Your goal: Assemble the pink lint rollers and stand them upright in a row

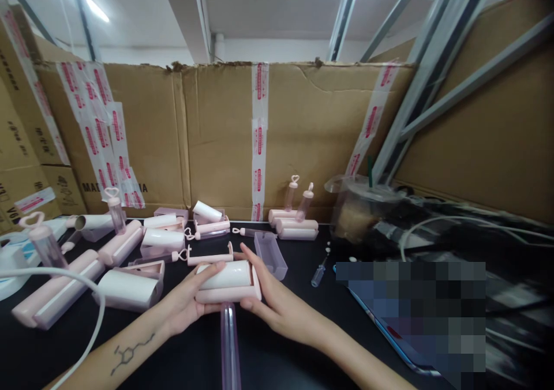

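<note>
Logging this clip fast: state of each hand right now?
Left hand: closed on the pink holder with its white roll.
Right hand: holding that holder's right end.

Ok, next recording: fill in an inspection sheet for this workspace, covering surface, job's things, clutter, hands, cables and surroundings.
Surface: black table, crowded toward the back.
Job's things: white roll in a pink holder, clear tube below; more rolls and holders lie around.
Clutter: drink cup at right; blue-edged object, mostly pixelated.
Hands: left hand and right hand both hold the pink holder.
Cables: white cables at left and right.
Surroundings: taped cardboard wall behind, metal frame at right.
</note>
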`<state>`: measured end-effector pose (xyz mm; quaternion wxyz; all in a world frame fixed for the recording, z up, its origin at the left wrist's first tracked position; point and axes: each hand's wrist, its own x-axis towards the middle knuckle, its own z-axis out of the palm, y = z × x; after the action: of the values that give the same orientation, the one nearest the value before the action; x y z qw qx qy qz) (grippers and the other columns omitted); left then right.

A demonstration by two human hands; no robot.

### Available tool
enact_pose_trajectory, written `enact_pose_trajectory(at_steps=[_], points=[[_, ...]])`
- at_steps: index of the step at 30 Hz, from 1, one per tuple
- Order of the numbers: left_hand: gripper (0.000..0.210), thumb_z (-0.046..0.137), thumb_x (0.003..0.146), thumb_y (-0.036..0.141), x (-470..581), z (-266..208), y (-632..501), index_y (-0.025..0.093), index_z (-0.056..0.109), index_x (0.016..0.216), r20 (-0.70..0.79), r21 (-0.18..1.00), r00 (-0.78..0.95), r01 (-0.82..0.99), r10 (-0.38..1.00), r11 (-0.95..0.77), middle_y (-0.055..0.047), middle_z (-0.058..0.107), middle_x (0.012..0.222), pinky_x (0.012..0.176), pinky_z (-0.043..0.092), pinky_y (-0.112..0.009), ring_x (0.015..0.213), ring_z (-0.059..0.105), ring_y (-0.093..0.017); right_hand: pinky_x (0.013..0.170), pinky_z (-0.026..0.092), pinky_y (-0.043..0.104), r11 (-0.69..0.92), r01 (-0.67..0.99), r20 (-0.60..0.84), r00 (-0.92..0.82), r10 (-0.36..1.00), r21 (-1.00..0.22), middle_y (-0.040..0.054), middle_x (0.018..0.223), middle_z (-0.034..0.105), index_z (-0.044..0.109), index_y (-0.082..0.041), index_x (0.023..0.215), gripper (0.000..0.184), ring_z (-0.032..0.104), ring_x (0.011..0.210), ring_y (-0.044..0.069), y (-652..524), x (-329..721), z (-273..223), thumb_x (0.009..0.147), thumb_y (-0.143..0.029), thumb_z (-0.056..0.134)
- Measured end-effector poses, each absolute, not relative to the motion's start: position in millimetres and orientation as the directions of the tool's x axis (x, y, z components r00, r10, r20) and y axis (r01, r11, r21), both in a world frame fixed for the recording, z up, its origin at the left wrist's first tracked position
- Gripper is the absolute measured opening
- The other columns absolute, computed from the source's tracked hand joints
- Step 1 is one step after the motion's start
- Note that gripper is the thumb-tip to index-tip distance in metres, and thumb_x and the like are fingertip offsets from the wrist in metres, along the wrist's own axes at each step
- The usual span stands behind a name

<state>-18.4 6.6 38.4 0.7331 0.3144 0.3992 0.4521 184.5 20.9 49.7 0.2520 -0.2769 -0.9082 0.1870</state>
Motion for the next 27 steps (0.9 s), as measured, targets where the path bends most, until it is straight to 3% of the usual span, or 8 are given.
enact_pose_trajectory(at_steps=[4,8,11,13,17,19,22,27], points=[[0.049,0.062,0.076,0.040,-19,39,6,0.016,0.053,0.117,-0.294,0.781,0.326,-0.461,0.898,0.422,-0.012,0.062,0.111,0.084,0.049,-0.037,0.096,0.061,-0.025,0.104,0.030,0.039,0.781,0.453,0.361,-0.706,0.609,-0.431,0.0156,0.144,0.024,-0.002,-0.018,0.142,0.074,0.028,0.130,0.023,22,187,52,0.088,-0.038,0.045],[0.045,0.059,0.078,0.041,-18,40,7,0.015,0.055,0.115,-0.267,0.775,0.323,-0.489,0.908,0.402,-0.011,0.065,0.105,0.083,0.048,-0.035,0.092,0.062,-0.023,0.107,0.021,0.047,0.897,0.418,0.489,-0.758,0.431,-0.144,0.0129,0.148,0.015,0.000,-0.019,0.143,0.083,0.018,0.134,0.028,23,192,57,0.080,-0.025,0.054],[0.042,0.054,0.081,0.042,-17,45,6,0.013,0.057,0.112,-0.228,0.737,0.405,-0.523,0.885,0.429,-0.011,0.066,0.101,0.087,0.045,-0.036,0.089,0.062,-0.021,0.109,0.015,0.046,0.943,0.318,0.434,-0.866,0.249,0.095,0.0030,0.143,0.033,0.017,-0.032,0.140,0.067,0.030,0.130,0.021,24,195,61,0.084,-0.007,0.044],[0.047,0.047,0.083,0.046,-17,49,6,0.011,0.055,0.113,-0.182,0.691,0.499,-0.548,0.847,0.471,-0.012,0.064,0.103,0.091,0.041,-0.038,0.093,0.061,-0.023,0.108,0.022,0.043,0.932,0.340,0.417,-0.870,0.262,0.124,0.0018,0.136,0.043,0.027,-0.034,0.137,0.057,0.039,0.124,0.019,26,197,62,0.088,-0.008,0.040],[0.063,0.041,0.079,0.057,-22,54,9,0.006,0.052,0.114,-0.163,0.667,0.567,-0.540,0.807,0.514,-0.019,0.061,0.106,0.093,0.038,-0.040,0.101,0.057,-0.027,0.097,0.035,0.043,0.883,0.464,0.543,-0.725,0.423,-0.068,0.0057,0.130,0.050,0.044,-0.029,0.128,0.042,0.047,0.116,0.026,41,203,64,0.087,-0.025,0.050],[0.063,0.042,0.078,0.057,-25,51,12,0.007,0.051,0.115,-0.198,0.710,0.530,-0.502,0.825,0.493,-0.018,0.061,0.105,0.092,0.038,-0.041,0.098,0.058,-0.027,0.092,0.039,0.041,0.793,0.523,0.629,-0.513,0.585,-0.311,0.0075,0.123,0.055,0.051,-0.025,0.120,0.035,0.051,0.109,0.027,54,207,64,0.086,-0.032,0.049],[0.051,0.048,0.079,0.047,-25,42,14,0.010,0.053,0.114,-0.182,0.817,0.462,-0.420,0.868,0.395,-0.015,0.062,0.100,0.088,0.041,-0.040,0.089,0.060,-0.024,0.086,0.041,0.039,0.566,0.484,0.572,-0.154,0.806,-0.667,0.0080,0.105,0.062,0.054,-0.019,0.108,0.034,0.055,0.098,0.028,74,207,61,0.086,-0.043,0.045],[0.035,0.057,0.076,0.033,-21,36,9,0.013,0.058,0.105,-0.092,0.916,0.436,-0.315,0.895,0.247,-0.010,0.061,0.093,0.085,0.042,-0.038,0.084,0.059,-0.020,0.082,0.040,0.036,0.420,0.410,0.444,-0.039,0.895,-0.810,0.0048,0.092,0.057,0.049,-0.019,0.106,0.041,0.054,0.090,0.025,92,202,43,0.082,-0.052,0.044]])
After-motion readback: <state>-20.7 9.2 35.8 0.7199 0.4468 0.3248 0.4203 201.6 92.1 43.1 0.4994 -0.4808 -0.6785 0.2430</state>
